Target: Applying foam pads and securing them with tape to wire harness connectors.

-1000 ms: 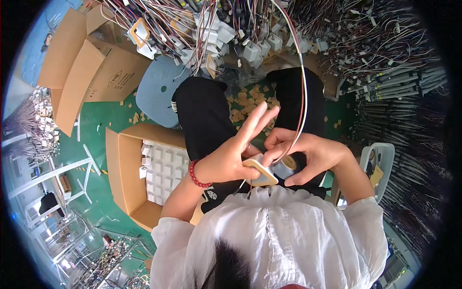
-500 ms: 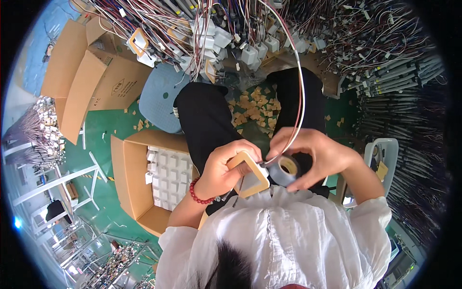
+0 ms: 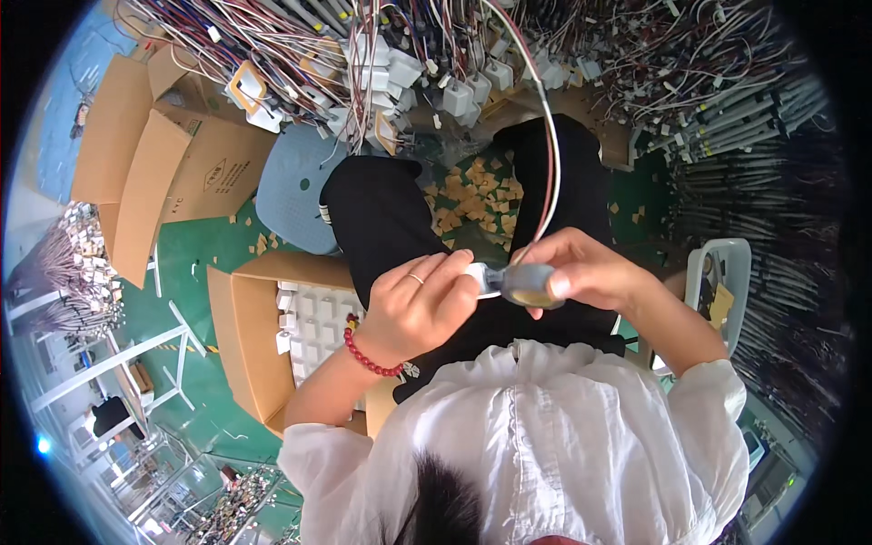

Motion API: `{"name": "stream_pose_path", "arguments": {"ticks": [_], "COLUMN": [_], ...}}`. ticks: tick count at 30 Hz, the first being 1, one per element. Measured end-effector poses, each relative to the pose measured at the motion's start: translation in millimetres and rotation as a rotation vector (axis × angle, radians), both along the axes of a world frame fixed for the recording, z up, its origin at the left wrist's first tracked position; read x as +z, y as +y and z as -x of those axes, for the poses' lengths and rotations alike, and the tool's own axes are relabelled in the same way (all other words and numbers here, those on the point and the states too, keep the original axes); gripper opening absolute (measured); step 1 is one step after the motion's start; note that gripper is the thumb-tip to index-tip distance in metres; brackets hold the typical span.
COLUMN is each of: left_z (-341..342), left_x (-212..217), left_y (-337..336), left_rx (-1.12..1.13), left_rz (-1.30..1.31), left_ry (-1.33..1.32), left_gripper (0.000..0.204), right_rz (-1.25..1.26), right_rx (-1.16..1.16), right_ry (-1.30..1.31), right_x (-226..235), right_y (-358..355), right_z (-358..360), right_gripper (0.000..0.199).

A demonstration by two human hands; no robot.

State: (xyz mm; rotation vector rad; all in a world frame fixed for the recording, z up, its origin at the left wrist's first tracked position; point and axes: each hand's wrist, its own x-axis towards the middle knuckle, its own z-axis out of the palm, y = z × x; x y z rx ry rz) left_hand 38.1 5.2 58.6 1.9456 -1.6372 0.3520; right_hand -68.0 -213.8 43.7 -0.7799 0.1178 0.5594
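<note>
My left hand [image 3: 413, 304], closed, grips a small white plastic housing [image 3: 488, 281] in front of my lap; the fingers cover most of it. Close against its right side is a grey tape roll [image 3: 530, 284], pinched in my right hand [image 3: 595, 272] between thumb and fingers. The roll is seen nearly edge-on. A red and white cable [image 3: 550, 163] runs up and away from between my hands. Exactly where the tape meets the cable is hidden.
An open cardboard box [image 3: 243, 341] holds rows of white housings [image 3: 313, 318] at my left. Beyond it stand a blue stool [image 3: 291, 200] and another carton [image 3: 204, 173]. Cable bundles [image 3: 718, 54] crowd the far side and right. Tan scraps [image 3: 472, 195] litter the floor; a white bin [image 3: 738, 300] stands right.
My left hand has turned the housing, so its tan frame no longer shows. My right hand has closed around the tape roll and tipped it from face-on to nearly edge-on.
</note>
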Motion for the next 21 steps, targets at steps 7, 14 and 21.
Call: {"name": "stream_pose_path", "arguments": {"ticks": [7,14,21], "left_z": [-2.3,-12.1,10.2], "left_x": [10.4,-3.4,-15.0], "left_y": [-2.2,9.8,22.9], "left_rx": [-0.118,-0.074,-0.006], "left_rz": [-0.095,0.165,0.162], "left_ry": [-0.408,0.164,0.814], "left_gripper": [0.016,0.016,0.031], "right_rz": [-0.245,-0.027,0.749], "right_rx": [-0.218,-0.207,-0.193], "right_ry": [0.407,0.034,-0.627], "right_x": [-1.4,-20.6,14.8], "right_y": [28.3,16.0,12.9], "right_z": [2.3,19.8,-12.7], "right_gripper": [0.062,0.018,0.071]}}
